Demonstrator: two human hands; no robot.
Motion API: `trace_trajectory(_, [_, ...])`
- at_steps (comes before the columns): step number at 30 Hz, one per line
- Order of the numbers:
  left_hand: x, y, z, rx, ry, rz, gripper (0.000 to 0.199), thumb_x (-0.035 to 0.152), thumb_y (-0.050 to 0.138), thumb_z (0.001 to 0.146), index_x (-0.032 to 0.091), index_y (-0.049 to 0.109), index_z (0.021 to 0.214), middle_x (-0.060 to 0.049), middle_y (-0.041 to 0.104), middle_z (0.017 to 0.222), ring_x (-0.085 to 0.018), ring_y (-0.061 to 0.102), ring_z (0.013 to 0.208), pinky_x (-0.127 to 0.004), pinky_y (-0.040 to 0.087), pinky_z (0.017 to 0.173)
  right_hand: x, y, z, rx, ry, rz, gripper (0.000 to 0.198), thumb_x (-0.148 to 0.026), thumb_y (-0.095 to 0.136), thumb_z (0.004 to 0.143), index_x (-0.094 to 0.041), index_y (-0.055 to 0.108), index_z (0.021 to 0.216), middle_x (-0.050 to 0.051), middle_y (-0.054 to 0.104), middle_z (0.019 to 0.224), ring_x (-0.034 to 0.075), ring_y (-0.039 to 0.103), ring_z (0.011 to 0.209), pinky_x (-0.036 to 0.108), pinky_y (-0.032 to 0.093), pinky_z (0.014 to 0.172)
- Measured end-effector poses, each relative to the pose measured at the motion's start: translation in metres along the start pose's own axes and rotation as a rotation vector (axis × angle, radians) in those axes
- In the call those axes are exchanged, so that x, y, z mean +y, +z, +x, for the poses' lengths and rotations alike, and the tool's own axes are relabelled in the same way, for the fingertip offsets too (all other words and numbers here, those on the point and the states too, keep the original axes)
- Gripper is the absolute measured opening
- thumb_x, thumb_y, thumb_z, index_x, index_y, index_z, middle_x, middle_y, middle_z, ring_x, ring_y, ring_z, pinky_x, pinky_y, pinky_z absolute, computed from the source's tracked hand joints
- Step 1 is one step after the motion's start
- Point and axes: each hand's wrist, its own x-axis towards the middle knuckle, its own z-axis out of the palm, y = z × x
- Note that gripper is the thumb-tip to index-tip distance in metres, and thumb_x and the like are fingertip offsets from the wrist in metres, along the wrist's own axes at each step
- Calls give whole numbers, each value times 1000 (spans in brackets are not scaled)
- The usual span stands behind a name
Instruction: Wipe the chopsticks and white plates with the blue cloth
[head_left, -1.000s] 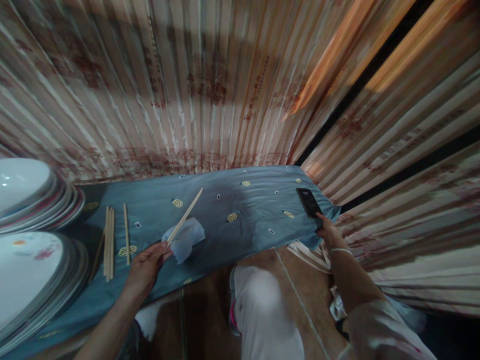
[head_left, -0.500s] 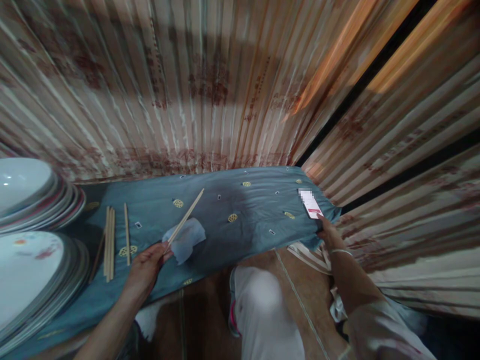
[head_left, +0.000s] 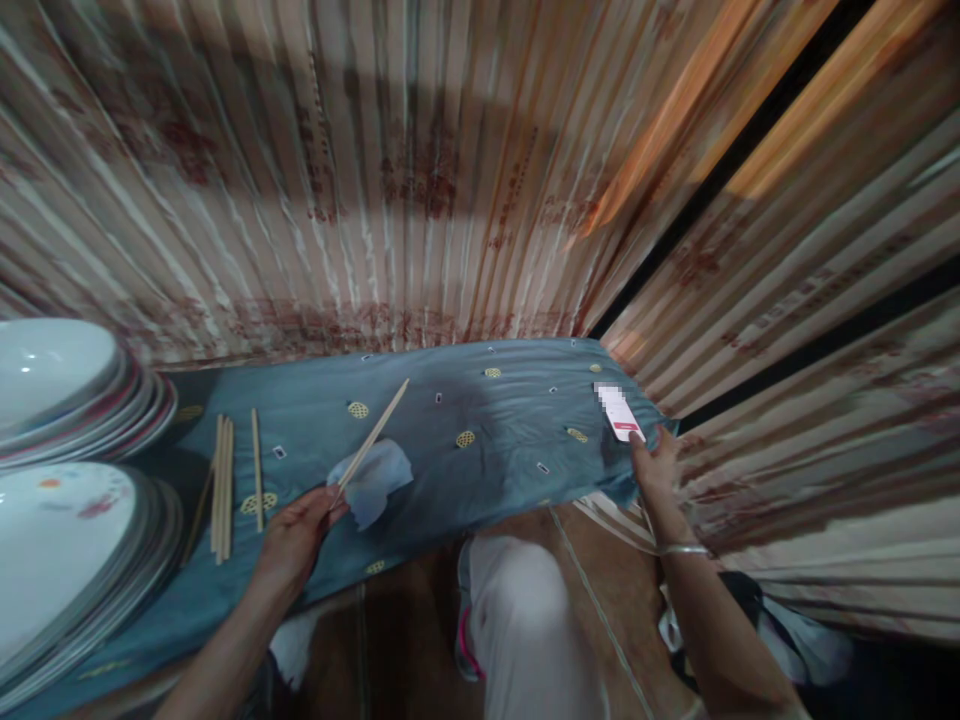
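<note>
Left hand (head_left: 298, 525): fingers pinching the chopsticks (head_left: 384, 416) near their lower ends, tips angled away over the bench (head_left: 517, 410); a slack pinch could let them splay.
Cloth (head_left: 382, 480): behind the held chopsticks (whether the fingers also grip it, I cannot tell); a careless sweep could drag it.
Right hand (head_left: 657, 468): thumb at the phone's near end, index finger spread away from it.
Phone (head_left: 621, 415): lit, at the bench's right end; a hard thumb push could shift it.
Plate stack (head_left: 60, 570): left end, near the left forearm; an elbow knock could topple it.
</note>
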Motion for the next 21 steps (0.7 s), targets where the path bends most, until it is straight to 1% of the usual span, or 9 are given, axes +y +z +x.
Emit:
trace_trajectory(2, [1, 3, -2, -9, -1, -18, 7, 15, 74, 56, 15, 67, 57, -2, 68, 59, -14, 64, 59, -25, 56, 66, -20, 14, -33, -219, -140, 40, 35, -32, 61, 77, -13, 63, 107, 14, 65, 111, 27, 59, 106, 42, 45, 94])
trace_trajectory(5, [4, 9, -5, -15, -28, -67, 7, 10, 70, 60, 15, 67, 56, -1, 68, 58, -12, 63, 58, -21, 56, 64, -63, 43, -101, -855, -366, 123, 26, -34, 53, 82, -20, 68, 99, 6, 72, 92, 21, 65, 85, 33, 50, 77])
trace_trajectory(8, [8, 12, -8, -24, -62, -132, 10, 5, 68, 62, 14, 67, 57, -2, 67, 57, -10, 62, 56, -18, 55, 62, -107, 74, -169, -1422, -651, -10, 24, -22, 49, 83, -23, 70, 94, 1, 72, 84, 16, 64, 76, 27, 47, 69])
trace_trajectory(10, [11, 11, -8, -31, -76, -175, 12, 4, 68, 63, 13, 66, 57, -1, 65, 54, -9, 59, 52, -16, 54, 57, -129, 94, -206, -1622, -815, -139, 22, -13, 50, 79, -21, 71, 81, -1, 70, 75, 15, 63, 73, 25, 45, 68])
trace_trajectory(12, [13, 10, -8, -54, -89, -219, 12, 4, 68, 63, 13, 65, 55, 0, 61, 50, -7, 55, 47, -14, 51, 51, -141, 112, -235, -1725, -871, -272, 21, -11, 51, 78, -19, 68, 69, -3, 65, 63, 13, 60, 64, 23, 44, 63])
trace_trajectory(14, [16, 9, -9, -88, -105, -260, 12, 4, 70, 62, 12, 64, 55, 2, 57, 47, -5, 51, 42, -13, 47, 44, -141, 127, -257, -1850, -757, -352, 21, -10, 48, 79, -17, 66, 69, -4, 60, 55, 11, 57, 52, 22, 43, 56])
trace_trajectory(16, [17, 7, -10, -76, -121, -279, 12, 5, 72, 60, 12, 63, 55, 2, 58, 46, -5, 50, 40, -12, 41, 38, -134, 138, -274, -1860, -568, -281, 21, -10, 47, 79, -16, 65, 71, -4, 58, 53, 10, 55, 47, 23, 44, 53])
trace_trajectory(18, [18, 5, -10, -93, -137, -296, 13, 6, 73, 60, 12, 63, 54, 1, 59, 47, -6, 52, 42, -13, 42, 40, -124, 147, -287, -1775, -361, -22, 16, -14, 51, 78, -18, 66, 74, -3, 59, 57, 11, 56, 50, 24, 47, 53])
trace_trajectory(21, [17, 1, -11, -154, -129, -317, 15, 11, 78, 57, 12, 63, 54, 1, 59, 48, -8, 54, 46, -18, 49, 49, -116, 158, -294, -1540, 146, 391, 16, -32, 57, 80, -19, 64, 73, -1, 61, 60, 13, 57, 55, 27, 51, 55])
